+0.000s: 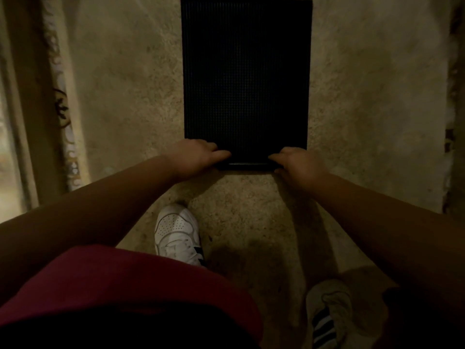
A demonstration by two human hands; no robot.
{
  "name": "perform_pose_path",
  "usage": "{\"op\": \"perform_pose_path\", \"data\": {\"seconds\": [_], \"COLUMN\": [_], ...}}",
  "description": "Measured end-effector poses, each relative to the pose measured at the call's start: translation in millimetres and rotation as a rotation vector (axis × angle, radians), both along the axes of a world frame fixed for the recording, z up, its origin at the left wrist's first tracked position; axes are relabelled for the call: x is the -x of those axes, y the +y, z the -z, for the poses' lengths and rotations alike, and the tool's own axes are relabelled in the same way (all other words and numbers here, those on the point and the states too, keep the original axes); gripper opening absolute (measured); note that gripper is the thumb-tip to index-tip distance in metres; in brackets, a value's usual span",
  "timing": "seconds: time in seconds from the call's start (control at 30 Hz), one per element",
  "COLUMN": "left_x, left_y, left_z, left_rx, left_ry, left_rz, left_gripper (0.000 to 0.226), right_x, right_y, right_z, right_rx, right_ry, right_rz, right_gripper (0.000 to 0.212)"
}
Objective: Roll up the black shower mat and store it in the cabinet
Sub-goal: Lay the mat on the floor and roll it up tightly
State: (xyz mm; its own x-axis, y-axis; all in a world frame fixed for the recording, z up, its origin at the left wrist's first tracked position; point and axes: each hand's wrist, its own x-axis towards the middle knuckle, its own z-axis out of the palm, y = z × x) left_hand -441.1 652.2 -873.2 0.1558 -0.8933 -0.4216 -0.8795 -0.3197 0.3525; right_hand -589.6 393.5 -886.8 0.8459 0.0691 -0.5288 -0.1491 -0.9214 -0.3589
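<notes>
Both forearms bare, no sleeves in view, no watch/rings/bands visible on left hand [198, 154] or right hand [298, 166]. Dark red/maroon garment [130, 285] across lower frame, plain fabric, no print seen; darker, nearly black area beneath it, too dim to tell what it is. Left shoe [177, 234]: white low sneaker w/ perforated toe box, white laces, dark stripes at the side. Right shoe [327, 313]: same type, in shadow so looks grey, white laces, black & white side stripes. Legs not visible.
</notes>
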Motion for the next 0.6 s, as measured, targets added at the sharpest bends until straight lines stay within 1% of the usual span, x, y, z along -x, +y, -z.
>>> {"op": "perform_pose_path", "data": {"seconds": [0.07,0.17,0.3,0.4,0.47,0.53,0.6], "left_x": [2,11,11,5,3,1,-1], "left_y": [2,4,1,-1,-1,-3,-3], "left_z": [-1,-2,-1,-1,0,1,1], "left_rx": [0.026,0.001,0.006,0.031,0.045,0.024,-0.011], "left_ry": [-0.019,-0.034,0.021,0.076,0.072,0.030,-0.018], "left_rz": [0.005,-0.039,-0.117,-0.141,-0.170,-0.200,-0.195], "left_gripper": [0.041,0.040,0.038,0.035,0.035,0.040,0.045], "right_x": [5,4,-6,-14,-20,-25,-25], "right_y": [3,2,-6,-12,-15,-17,-18], "right_z": [0,0,-2,-3,-2,-2,-4], "right_rx": [-0.006,0.000,-0.044,-0.054,-0.084,-0.123,-0.110], "right_ry": [-0.002,-0.037,0.012,0.013,0.017,0.032,-0.024], "right_rz": [0.025,0.031,-0.005,0.051,0.129,0.178,0.165], "right_gripper": [0.041,0.038,0.037,0.039,0.031,0.020,0.016]}}
